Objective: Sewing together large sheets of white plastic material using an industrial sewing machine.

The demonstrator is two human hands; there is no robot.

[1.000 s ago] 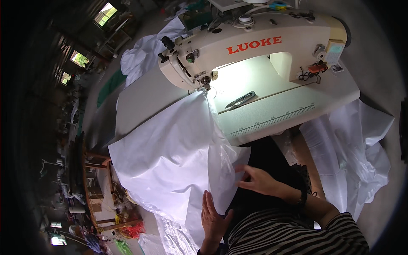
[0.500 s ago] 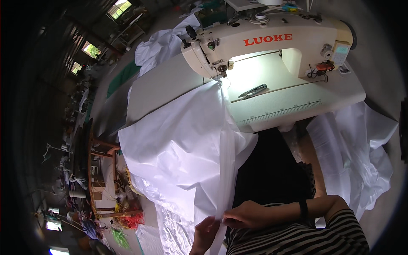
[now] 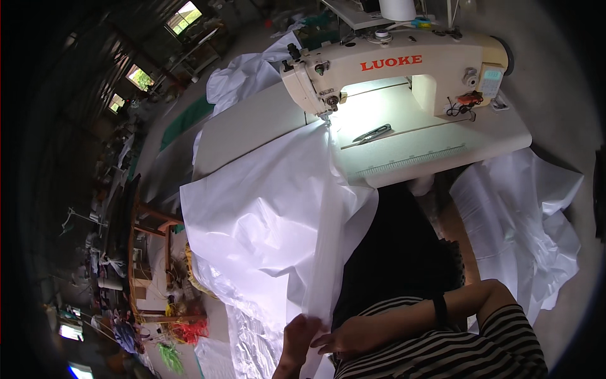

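A large white plastic-like sheet (image 3: pixel 252 221) drapes from under the needle of a sewing machine (image 3: pixel 391 63) down toward my lap, a folded edge running along its right side. Low in the view, my left hand (image 3: pixel 302 335) is closed on that edge, slightly smeared by motion. My right hand (image 3: pixel 350 336) comes across from the right, its fingers bent against the same edge beside the left hand; the fingertips are partly hidden. Small thread snips (image 3: pixel 374 133) lie on the lit machine bed, to the right of the needle.
More white sheeting (image 3: pixel 517 221) hangs at the right, and another heap (image 3: pixel 243 79) lies behind the machine. A wooden frame (image 3: pixel 151 227) stands on the left near red stringy material (image 3: pixel 189 328). A white thread cone (image 3: pixel 398 9) stands at the back.
My head view has shifted a little. Both hands remain together at the sheet's edge, with the left now slightly higher relative to the right. The sheet stays under the needle.
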